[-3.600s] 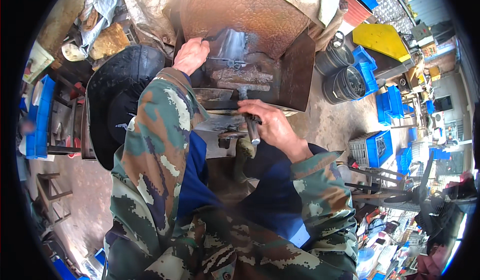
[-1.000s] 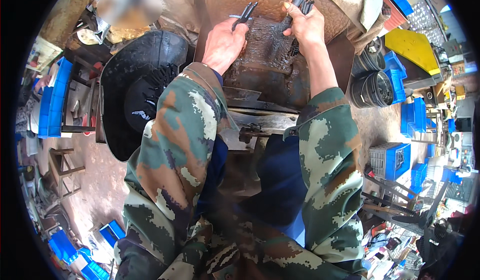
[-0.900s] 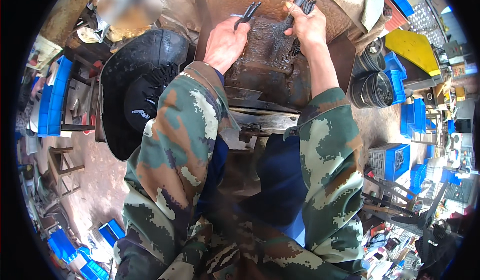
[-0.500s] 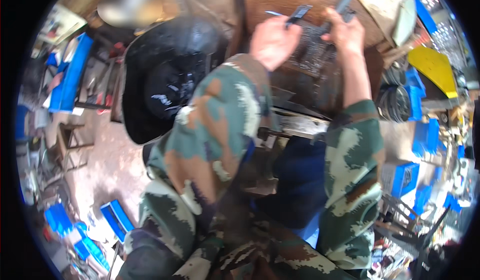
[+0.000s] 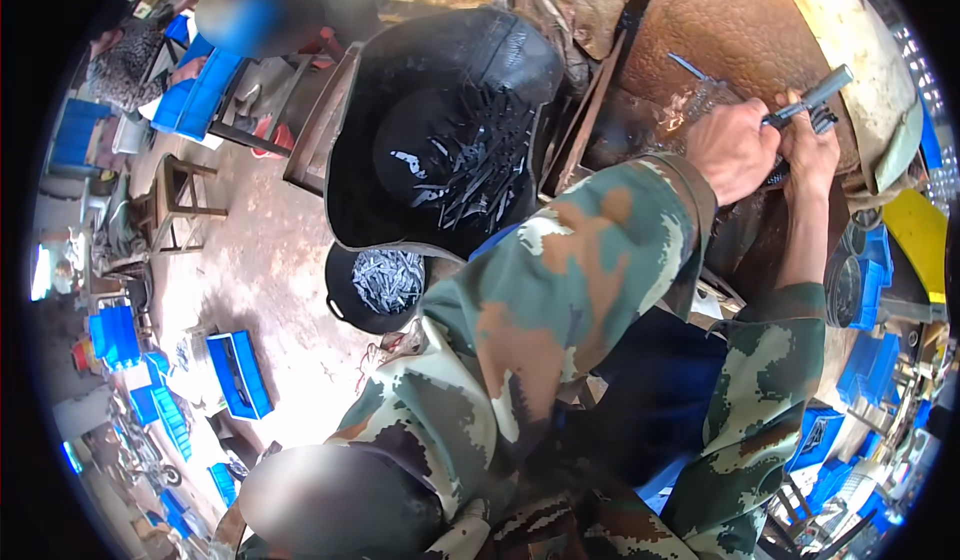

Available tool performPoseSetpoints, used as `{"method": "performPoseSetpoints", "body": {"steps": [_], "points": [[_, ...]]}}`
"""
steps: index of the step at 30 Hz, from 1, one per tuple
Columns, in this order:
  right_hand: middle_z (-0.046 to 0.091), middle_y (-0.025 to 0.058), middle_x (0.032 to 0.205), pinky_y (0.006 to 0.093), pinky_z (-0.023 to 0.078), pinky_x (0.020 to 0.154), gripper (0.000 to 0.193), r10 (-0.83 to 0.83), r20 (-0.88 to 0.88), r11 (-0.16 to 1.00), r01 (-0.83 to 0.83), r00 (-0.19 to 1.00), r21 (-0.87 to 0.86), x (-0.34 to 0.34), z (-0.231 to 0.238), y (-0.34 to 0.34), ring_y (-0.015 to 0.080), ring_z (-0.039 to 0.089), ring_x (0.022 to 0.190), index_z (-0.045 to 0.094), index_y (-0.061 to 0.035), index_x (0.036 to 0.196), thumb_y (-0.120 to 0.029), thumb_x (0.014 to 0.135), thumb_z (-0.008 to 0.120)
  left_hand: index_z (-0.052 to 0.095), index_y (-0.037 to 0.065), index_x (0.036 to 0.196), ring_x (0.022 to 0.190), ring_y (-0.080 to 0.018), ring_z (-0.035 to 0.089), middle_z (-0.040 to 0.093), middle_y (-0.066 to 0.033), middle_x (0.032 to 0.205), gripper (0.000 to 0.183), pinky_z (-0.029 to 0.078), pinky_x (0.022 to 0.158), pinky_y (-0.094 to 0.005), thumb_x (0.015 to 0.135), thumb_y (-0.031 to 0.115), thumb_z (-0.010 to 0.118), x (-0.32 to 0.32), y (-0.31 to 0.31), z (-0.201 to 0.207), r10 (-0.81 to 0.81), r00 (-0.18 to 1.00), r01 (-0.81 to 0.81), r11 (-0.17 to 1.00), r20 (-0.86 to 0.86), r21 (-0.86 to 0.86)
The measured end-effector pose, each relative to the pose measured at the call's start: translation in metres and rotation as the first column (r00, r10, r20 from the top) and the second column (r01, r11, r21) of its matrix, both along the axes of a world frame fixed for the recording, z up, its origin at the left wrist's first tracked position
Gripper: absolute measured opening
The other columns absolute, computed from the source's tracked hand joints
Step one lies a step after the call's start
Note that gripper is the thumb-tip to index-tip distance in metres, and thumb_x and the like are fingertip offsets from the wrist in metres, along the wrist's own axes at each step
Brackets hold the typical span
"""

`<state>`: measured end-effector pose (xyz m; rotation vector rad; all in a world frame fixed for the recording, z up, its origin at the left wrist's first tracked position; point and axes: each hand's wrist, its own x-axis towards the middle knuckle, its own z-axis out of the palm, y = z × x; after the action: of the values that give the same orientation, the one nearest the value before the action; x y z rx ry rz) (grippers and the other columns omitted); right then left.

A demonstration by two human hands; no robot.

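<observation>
My right hand [image 5: 810,155] is closed around a grey, bar-like tool [image 5: 828,88] with a dark fitting on its side. The tool slants up to the right above the brown, worn work surface [image 5: 740,20]. Right beside it, my left hand [image 5: 735,148] is closed, its fingers nearly touching the right hand. A small dark flat piece [image 5: 771,119] shows at the left fingertips and reaches to the tool; most of it is hidden. A thin bluish strip [image 5: 690,66] lies on the surface beyond my left hand.
Left of the work surface stands a large black bin [image 5: 350,180] with many dark strips [image 5: 485,160]. Below it, a smaller black bucket [image 5: 340,305] holds silvery strips [image 5: 388,280]. Blue crates [image 5: 240,375], a wooden stool [image 5: 180,205] and another person [image 5: 130,65] are farther left.
The view has swung left, showing more of the bin and the bucket. My left hand has come close to my right hand, bringing its dark piece up to the tool.
</observation>
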<state>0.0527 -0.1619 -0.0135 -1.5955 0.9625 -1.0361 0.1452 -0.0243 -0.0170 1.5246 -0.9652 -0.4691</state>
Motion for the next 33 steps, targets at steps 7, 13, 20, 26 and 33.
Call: {"method": "performPoseSetpoints", "body": {"steps": [7, 13, 20, 26, 33], "points": [[0.073, 0.0003, 0.088, 0.0215, 0.032, 0.047, 0.018, -0.031, 0.017, 0.999, 0.032, 0.999, -0.031, -0.004, -0.017, -0.016, 0.0020, 0.043, 0.054, 0.072, -0.0053, 0.104, -0.021, 0.096, 0.067, 0.064, -0.003, 0.086, 0.079, -0.0463, 0.065, 0.066, -0.0284, 0.080, 0.024, 0.051, 0.076, -0.0566, 0.083, 0.020, 0.056, -0.005, 0.003, 0.004, -0.038, 0.998, 0.037, 0.999, -0.041, -0.015], [0.073, 0.0004, 0.091, 0.0209, 0.034, 0.048, 0.019, -0.036, 0.008, 0.998, 0.036, 0.999, -0.055, -0.010, -0.007, -0.017, 0.0019, 0.046, 0.056, 0.070, -0.0068, 0.105, -0.023, 0.095, 0.068, 0.065, -0.002, 0.087, 0.081, -0.0468, 0.064, 0.066, -0.0276, 0.079, 0.025, 0.050, 0.077, -0.0554, 0.084, 0.020, 0.054, -0.008, 0.001, 0.011, -0.077, 0.994, 0.076, 0.997, -0.075, -0.019], [0.074, 0.0000, 0.094, 0.0211, 0.040, 0.055, 0.020, -0.006, 0.020, 0.998, 0.007, 1.000, -0.059, -0.011, -0.016, -0.025, 0.0027, 0.053, 0.066, 0.070, -0.0074, 0.103, -0.025, 0.094, 0.070, 0.065, -0.003, 0.084, 0.079, -0.0457, 0.065, 0.066, -0.0275, 0.080, 0.024, 0.051, 0.077, -0.0553, 0.081, 0.019, 0.057, -0.006, -0.001, 0.007, -0.093, 0.994, 0.093, 0.996, -0.064, -0.009], [0.063, -0.0051, 0.072, 0.0218, 0.032, 0.048, 0.020, -0.036, 0.012, 0.998, 0.037, 0.999, -0.050, -0.003, -0.011, -0.012, 0.0025, 0.045, 0.055, 0.073, -0.0058, 0.099, -0.025, 0.094, 0.070, 0.066, -0.001, 0.086, 0.079, -0.0463, 0.064, 0.065, -0.0266, 0.077, 0.025, 0.050, 0.075, -0.0544, 0.083, 0.020, 0.054, -0.006, -0.003, 0.000, -0.078, 0.997, 0.078, 0.997, -0.028, 0.001], [0.048, -0.0083, 0.059, 0.0225, 0.026, 0.044, 0.018, -0.059, 0.019, 0.997, 0.059, 0.998, -0.040, 0.000, -0.006, -0.001, 0.0026, 0.036, 0.048, 0.073, -0.0060, 0.097, -0.023, 0.095, 0.069, 0.065, -0.001, 0.083, 0.077, -0.0463, 0.064, 0.065, -0.0267, 0.076, 0.026, 0.050, 0.073, -0.0538, 0.083, 0.022, 0.053, -0.006, -0.007, -0.005, -0.096, 0.995, 0.096, 0.995, 0.014, 0.003]]}}
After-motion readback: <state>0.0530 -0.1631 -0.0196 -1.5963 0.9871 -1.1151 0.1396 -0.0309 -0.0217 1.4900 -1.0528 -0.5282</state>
